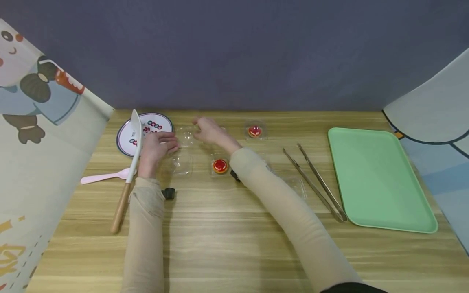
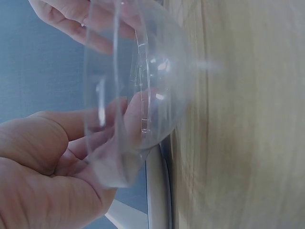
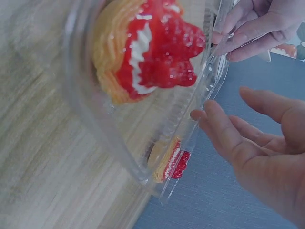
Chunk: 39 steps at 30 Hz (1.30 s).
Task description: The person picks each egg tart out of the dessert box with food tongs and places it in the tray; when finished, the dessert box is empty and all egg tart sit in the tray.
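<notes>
The far box, clear and placed just right of the plate, is flanked by both hands. The left hand is held over the plate's right edge, its fingers extended toward the far box; whether contact is made cannot be told. The right hand is held farther right of the plate, on the far box's other side — its fingers loosely bent, the thumb apart, nothing seen gripped.

The near box, also clear, is set right of the plate and closer to the person. Farther right of the plate, the near tart is seen in a clear case; beyond it, the far tart is likewise cased, about level with the plate.

The plate is crossed by the ladle, whose wooden handle is pointed toward the person. The pink spoon is laid on the plate's near side. Well right of the plate, the tongs are spread — and beyond them the green tray is laid.
</notes>
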{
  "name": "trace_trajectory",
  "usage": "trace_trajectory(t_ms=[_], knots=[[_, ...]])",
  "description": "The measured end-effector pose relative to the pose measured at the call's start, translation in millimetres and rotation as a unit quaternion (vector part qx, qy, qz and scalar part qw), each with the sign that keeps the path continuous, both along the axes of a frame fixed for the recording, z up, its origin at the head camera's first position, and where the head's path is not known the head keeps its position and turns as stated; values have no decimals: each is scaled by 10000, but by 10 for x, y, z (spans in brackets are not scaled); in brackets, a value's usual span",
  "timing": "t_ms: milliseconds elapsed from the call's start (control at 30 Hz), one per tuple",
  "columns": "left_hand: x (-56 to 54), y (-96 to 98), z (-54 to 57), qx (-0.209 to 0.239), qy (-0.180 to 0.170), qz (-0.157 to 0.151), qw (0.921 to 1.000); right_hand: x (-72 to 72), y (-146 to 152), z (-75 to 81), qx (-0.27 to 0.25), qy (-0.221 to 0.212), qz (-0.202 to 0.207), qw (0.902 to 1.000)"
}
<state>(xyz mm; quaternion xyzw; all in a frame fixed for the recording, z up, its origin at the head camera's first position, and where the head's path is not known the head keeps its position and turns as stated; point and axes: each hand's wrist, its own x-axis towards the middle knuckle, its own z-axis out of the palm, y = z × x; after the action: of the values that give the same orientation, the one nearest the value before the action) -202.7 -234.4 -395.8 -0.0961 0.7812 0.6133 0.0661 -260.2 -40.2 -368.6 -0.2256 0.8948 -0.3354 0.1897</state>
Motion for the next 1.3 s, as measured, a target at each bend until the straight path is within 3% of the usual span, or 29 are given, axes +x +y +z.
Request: trace_trajectory(t_ms=[300,500,800,900,967,1100,1300], knots=[[8,1,11,-28,34,37,10000,21,32,-5,-264,-234,-109,9993],[17,-8,65,-220,130,103,9996,-14,66,25,-396,48,-52,9992],[56,-28,170,-659,310,187,9972,-45,256,196,-1057,77,-182,9942],[62,-24,189,-1096,488,214,9925,-51,356,266,-1125,104,-298,9931],[65,-8,204,-1538,651,232,9857,-59,420,302,-1187,84,-367,9922],[57,58,230,-2014,930,221,9748,-83,545,337,-1352,-12,-537,9894],[37,227,293,-1798,1140,130,9770,-105,728,330,-1514,-135,-794,9852]])
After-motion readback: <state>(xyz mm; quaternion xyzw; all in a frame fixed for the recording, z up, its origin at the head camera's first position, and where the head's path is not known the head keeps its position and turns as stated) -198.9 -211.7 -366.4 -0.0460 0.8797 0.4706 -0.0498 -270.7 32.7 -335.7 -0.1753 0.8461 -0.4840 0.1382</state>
